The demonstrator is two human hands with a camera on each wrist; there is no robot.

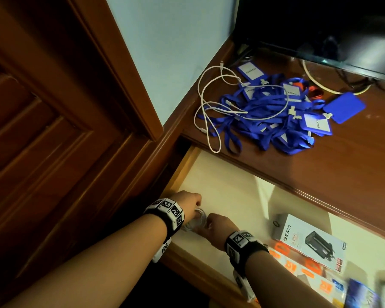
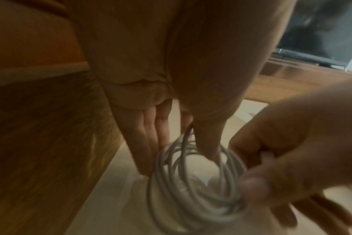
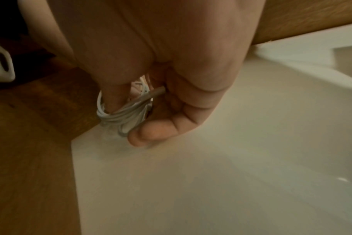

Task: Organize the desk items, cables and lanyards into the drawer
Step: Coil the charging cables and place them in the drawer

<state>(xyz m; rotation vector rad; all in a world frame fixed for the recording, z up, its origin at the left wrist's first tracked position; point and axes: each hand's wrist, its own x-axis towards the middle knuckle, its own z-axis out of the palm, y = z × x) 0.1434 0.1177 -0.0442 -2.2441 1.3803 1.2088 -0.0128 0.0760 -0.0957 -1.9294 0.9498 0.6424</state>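
dark wood counter [image 1: 320, 174] under the screen carries what is left: the blue lanyards [image 1: 273, 116] in a tangled heap near its left edge, with a loose white cable [image 1: 209, 112] draped over them. below, the open drawer [image 1: 231, 192] holds some boxes at its right end. both my left hand [image 1: 189, 202] and right hand [image 1: 218, 223] grip a coiled white cable [image 2: 193, 182], setting it in the drawer's near left corner. i judge the task barely half done.
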